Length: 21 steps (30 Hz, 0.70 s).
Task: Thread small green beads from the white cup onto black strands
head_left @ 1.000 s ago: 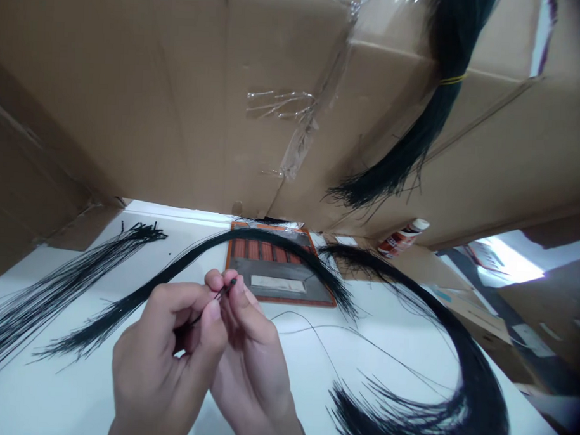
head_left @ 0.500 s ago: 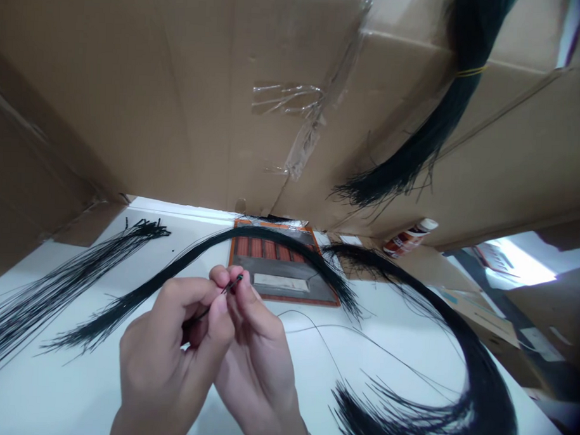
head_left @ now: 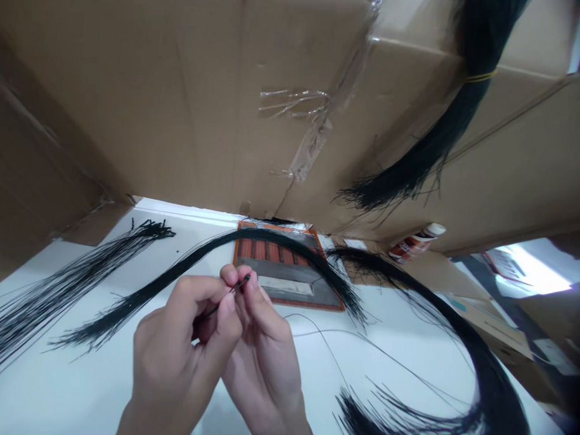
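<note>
Both hands meet in front of me above the white table. My left hand (head_left: 178,347) is closed, thumb and forefinger pinching a thin dark strand (head_left: 234,285). Opposite it, my right hand (head_left: 266,343) pinches the small dark tip of that strand between thumb and fingertips. The rest of the strand is hidden inside my left hand. Behind the hands arches a bundle of black strands (head_left: 198,251). To the left lies a looser bundle of black strands (head_left: 93,271) with thicker, knobbly ends. A large curved bundle (head_left: 496,370) sits at the right.
A flat grey board with an orange edge (head_left: 287,300) lies beneath the arched bundle. A white-capped brown bottle (head_left: 415,243) lies at the back right. From above hangs a black bundle tied with a yellow band (head_left: 480,77), before a cardboard wall (head_left: 203,113). Loose strands cross the table (head_left: 313,377).
The whole view has shifted slightly, so everything sits a little further right. My two hands keep the same pinch on the strand, with hardly any change in the fingers.
</note>
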Tool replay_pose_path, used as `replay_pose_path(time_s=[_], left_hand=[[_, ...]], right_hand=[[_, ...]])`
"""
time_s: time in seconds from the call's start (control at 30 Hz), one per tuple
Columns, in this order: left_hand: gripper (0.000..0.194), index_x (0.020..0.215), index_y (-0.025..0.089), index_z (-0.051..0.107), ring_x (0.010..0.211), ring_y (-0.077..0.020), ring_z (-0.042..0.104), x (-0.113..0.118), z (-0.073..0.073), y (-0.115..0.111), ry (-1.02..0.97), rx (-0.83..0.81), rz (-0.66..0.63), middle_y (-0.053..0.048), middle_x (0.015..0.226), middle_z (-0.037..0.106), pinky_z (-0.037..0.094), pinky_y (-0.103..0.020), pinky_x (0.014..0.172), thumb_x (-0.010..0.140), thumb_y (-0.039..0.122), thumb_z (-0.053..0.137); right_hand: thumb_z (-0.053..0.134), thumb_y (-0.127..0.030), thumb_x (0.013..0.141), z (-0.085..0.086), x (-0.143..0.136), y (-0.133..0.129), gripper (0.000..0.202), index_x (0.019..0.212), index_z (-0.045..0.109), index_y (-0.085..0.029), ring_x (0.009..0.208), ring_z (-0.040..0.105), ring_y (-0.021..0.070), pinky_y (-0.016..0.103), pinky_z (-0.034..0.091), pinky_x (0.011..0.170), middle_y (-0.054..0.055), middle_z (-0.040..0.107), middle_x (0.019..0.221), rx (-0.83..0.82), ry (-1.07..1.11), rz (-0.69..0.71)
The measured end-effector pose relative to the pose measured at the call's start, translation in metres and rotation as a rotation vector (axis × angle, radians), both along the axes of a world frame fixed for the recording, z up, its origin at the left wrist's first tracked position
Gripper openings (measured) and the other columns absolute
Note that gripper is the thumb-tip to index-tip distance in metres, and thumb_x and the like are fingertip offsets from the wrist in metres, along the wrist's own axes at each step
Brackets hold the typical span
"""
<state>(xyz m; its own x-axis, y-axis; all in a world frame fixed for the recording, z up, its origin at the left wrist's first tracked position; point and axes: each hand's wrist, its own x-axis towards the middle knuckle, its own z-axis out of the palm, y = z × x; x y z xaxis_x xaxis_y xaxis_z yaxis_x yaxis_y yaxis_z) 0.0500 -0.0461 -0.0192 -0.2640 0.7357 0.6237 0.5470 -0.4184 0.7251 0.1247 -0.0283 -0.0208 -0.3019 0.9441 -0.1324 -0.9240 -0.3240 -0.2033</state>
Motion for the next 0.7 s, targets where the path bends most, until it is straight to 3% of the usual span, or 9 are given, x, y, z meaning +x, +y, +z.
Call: replay_pose_path(time_s=[0.27,0.7], left_hand=[[0.011,0.083,0.023,0.055,0.043,-0.0048,0.048,0.0029,0.0032,-0.0006,-0.019,-0.02,0.017,0.012,0.057,0.058,0.04,-0.015,0.046,0.092,0.016,0.057],[0.011,0.083,0.024,0.055,0.044,-0.0053,0.052,0.0007,0.0012,0.0032,-0.031,-0.034,0.072,0.011,0.058,0.059,0.042,-0.016,0.049,0.092,0.018,0.059]], right_hand=[[0.08,-0.021,0.081,0.0002,-0.0032,-0.0009,0.012,0.082,0.07,-0.016,0.072,0.058,0.0066,0.017,0.053,0.075,-0.002,0.065,0.079,0.069,-0.128,-0.128],[0.084,-0.022,0.077,-0.001,-0.0064,0.001,0.013,0.08,0.073,-0.017,0.072,0.063,0.0063,0.017,0.053,0.074,-0.002,0.068,0.078,0.061,-0.16,-0.162]])
